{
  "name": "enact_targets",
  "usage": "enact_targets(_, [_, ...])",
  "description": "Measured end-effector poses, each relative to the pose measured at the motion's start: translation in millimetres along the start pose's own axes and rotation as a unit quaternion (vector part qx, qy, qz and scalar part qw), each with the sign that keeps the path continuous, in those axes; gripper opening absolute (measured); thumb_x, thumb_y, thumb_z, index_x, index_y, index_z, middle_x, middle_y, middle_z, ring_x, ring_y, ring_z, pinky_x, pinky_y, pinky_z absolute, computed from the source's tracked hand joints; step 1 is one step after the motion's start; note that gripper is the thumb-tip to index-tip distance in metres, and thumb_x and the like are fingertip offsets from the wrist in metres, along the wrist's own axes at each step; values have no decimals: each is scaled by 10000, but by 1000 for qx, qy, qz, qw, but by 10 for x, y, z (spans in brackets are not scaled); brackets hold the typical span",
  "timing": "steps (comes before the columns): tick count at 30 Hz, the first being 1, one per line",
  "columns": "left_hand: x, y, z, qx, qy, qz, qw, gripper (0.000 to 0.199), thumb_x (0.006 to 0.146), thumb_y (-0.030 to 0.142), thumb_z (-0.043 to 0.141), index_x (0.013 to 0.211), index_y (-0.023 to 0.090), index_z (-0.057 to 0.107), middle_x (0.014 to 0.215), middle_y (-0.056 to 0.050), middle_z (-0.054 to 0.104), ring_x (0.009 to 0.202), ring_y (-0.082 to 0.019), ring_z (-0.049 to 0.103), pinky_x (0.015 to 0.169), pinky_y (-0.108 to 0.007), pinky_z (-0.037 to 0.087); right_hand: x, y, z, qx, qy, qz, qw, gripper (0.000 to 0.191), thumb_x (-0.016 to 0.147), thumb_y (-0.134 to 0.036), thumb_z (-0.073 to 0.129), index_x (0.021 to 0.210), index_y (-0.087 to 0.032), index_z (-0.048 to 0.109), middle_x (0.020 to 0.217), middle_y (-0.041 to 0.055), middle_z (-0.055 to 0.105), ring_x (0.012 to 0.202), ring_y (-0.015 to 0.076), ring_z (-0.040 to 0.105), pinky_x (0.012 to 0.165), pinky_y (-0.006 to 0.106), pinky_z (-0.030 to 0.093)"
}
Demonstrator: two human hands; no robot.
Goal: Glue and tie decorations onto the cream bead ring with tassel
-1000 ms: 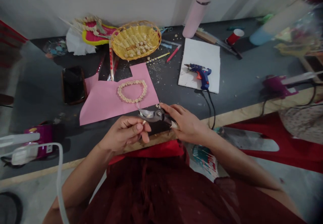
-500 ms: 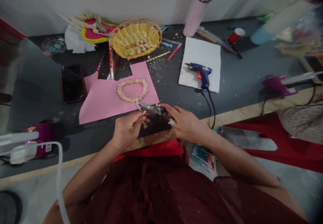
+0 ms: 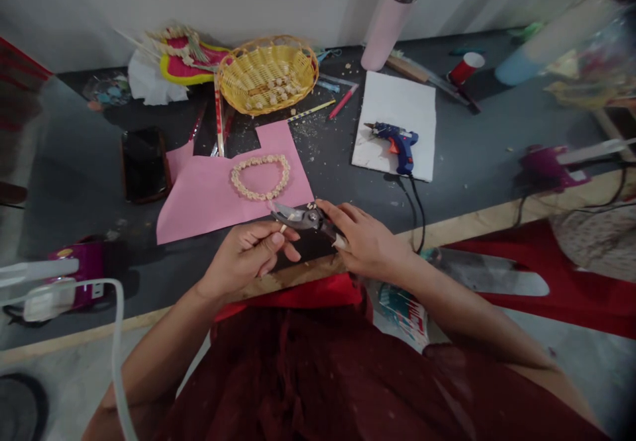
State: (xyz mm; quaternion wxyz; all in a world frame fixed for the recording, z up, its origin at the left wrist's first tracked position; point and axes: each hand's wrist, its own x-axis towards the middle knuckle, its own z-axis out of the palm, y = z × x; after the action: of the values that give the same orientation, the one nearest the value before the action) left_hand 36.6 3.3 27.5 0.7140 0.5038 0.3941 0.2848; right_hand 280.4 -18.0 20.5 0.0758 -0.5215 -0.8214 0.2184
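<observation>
Below the right hand [image 3: 368,239], a package [image 3: 397,310] bears blurred lettering [image 3: 414,320].

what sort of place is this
Probably a craft workbench indoors: a glue gun lies on a white board, a beaded loop on pink paper.

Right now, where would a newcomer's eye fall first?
The pink sheet probably draws the eye first, with a pale beaded ring lying on it. Behind it stands a yellow basket; right of the sheet, a blue glue gun lies on a white board. In front, the right hand holds cutters.
</observation>
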Motion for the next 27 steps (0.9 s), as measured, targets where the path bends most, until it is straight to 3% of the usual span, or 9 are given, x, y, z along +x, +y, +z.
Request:
enact_targets(4, [21, -55, 32, -1, 42, -25, 999, 312, 897, 433, 633, 965, 132, 684, 743, -52, 713, 394, -13, 364, 378, -163, 263, -16, 0, 61, -11, -7, 26, 1000, 630, 867, -181, 450, 1476, -152, 291, 1120, 154, 605, 934, 269, 623, 858, 450, 520])
enact_targets(11, [93, -150, 33, 31, 53, 10, 998, 326, 884, 455, 622, 938, 138, 675, 706, -43, 705, 385, -26, 371, 382, -174, 284, -2, 46, -41, 33, -66, 23, 997, 571, 931, -238, 444, 1477, -130, 313, 1226, 188, 611, 1061, 290, 628, 900, 460, 518])
enact_targets(14, [109, -155, 47, 94, 66, 32, 993, 296, 925, 411, 561, 955, 136, 669, 730, -46, 721, 395, -35, 409, 407, -177, 336, 12, 49, -72, 51, -77, 33, 995, 522, 964, -272, 408, 1465, -140, 340, 1283, 186, 599, 1124, 292, 612, 932, 471, 506])
enact_targets(19, [112, -159, 80, 227, 141, 83, 960, 255, 933, 326, 556, 1074, 148, 671, 844, -52, 758, 480, -52, 507, 512, -182, 431, 10, 41, -44, 16, -33, 69, 997, 588, 940, -277, 423, 1500, -148, 298, 1323, 195, 557, 1156, 332, 577, 930, 512, 498])
enact_targets(21, [98, -140, 61, 197, 126, 81, 969, 254, 935, 328, 553, 1054, 144, 680, 828, -53, 756, 459, -48, 479, 489, -181, 413, 5, 38, -38, 7, -29, 64, 998, 594, 947, -284, 402, 1511, -149, 277, 1322, 201, 548, 1152, 342, 570, 919, 532, 497])
enact_targets(24, [56, -66, 0, 80, 41, 33, 995, 278, 928, 375, 571, 1010, 136, 685, 779, -67, 744, 409, -37, 407, 415, -180, 332, -3, 28, -48, 16, -18, 30, 999, 611, 937, -291, 422, 1514, -170, 262, 1313, 192, 544, 1146, 334, 562, 908, 520, 502])
enact_targets(27, [12, 21, -44, -8, -36, -17, 999, 320, 900, 428, 616, 983, 130, 695, 738, -78, 731, 375, -23, 346, 373, -178, 238, -3, 9, -51, 16, 3, 0, 1000, 665, 891, -255, 475, 1512, -176, 250, 1286, 180, 553, 1132, 325, 559, 918, 508, 499])
